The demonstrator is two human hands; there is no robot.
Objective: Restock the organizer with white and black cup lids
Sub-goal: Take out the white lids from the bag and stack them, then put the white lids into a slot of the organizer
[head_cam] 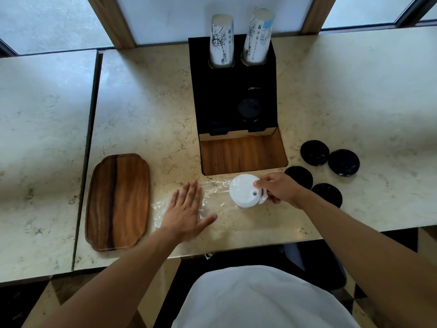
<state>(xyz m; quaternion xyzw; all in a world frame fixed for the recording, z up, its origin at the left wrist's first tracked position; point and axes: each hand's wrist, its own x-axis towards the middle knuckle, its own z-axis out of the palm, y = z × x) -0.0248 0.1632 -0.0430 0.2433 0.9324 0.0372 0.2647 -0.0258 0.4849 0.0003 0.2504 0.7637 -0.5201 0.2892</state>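
A stack of white cup lids stands on the marble counter just in front of the black organizer. My right hand grips the stack at its right side. A clear plastic wrapper lies flat to the left of the lids, and my left hand presses on it with fingers spread. Several black lids lie loose at the right. One black lid stack sits in the organizer's right slot; the left slot looks dark and I cannot tell its contents.
Two stacks of paper cups stand upside down in the organizer's back holes. A wooden tray lies at the left. The organizer's wooden front shelf holds nothing. A seam divides the counter at left.
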